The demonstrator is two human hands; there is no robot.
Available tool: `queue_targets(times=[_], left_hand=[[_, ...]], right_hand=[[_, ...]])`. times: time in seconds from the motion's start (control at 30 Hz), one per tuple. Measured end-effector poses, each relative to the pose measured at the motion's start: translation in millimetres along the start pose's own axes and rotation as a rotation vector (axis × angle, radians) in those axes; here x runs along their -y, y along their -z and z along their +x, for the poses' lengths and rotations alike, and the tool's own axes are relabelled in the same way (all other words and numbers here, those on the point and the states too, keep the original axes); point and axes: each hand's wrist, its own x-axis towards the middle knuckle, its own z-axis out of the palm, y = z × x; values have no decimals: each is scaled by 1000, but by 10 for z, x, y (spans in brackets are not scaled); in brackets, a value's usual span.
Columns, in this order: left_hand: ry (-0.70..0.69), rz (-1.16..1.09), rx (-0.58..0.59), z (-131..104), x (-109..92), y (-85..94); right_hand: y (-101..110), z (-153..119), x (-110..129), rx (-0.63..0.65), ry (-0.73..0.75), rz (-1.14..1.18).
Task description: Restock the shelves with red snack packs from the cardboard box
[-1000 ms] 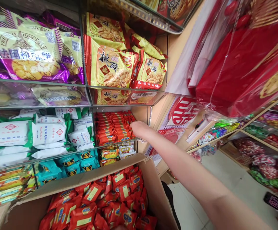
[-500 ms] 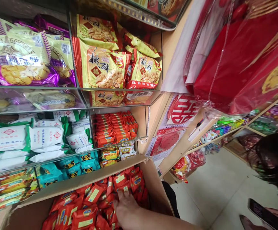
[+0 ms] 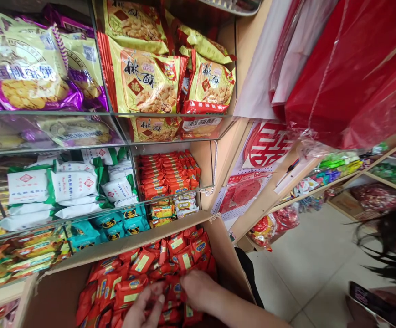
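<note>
A cardboard box [image 3: 115, 242] full of small red packets [image 3: 142, 263] stands in front of the shelves. Over the packets, my left hand [image 3: 146, 306] has its thumb and fingers bent towards each other near a red packet; whether it grips one is unclear. Just right of it, my right hand [image 3: 195, 288] is closed, fingertips down at a red packet among the others. What its fingers pinch is hidden by the hand and blur.
Glass-fronted shelves hold yellow packets [image 3: 150, 82], white and green packets [image 3: 74, 182] and stacked red packets [image 3: 168, 173]. Red bags [image 3: 348, 77] hang at upper right. At lower right, a person's dark hair [image 3: 392, 246] shows above a phone [image 3: 372, 303].
My left hand has come into view over the box. My right hand has drawn its fingers together and shifted slightly right. The view has shifted a little.
</note>
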Motion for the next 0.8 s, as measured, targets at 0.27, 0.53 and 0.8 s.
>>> queue_targets(times=[0.27,0.53,0.8], left_hand=[[8,-321,-191,-135,-621,-36],[-180,-175,-415,-57,-746,11],[-299,-30,-623,-131,-822,52]], right_hand=[[353,-236,219,-135,-21,1494],[330,-134,373,-508,57,1298],[364,-264,482,-752,139,845]])
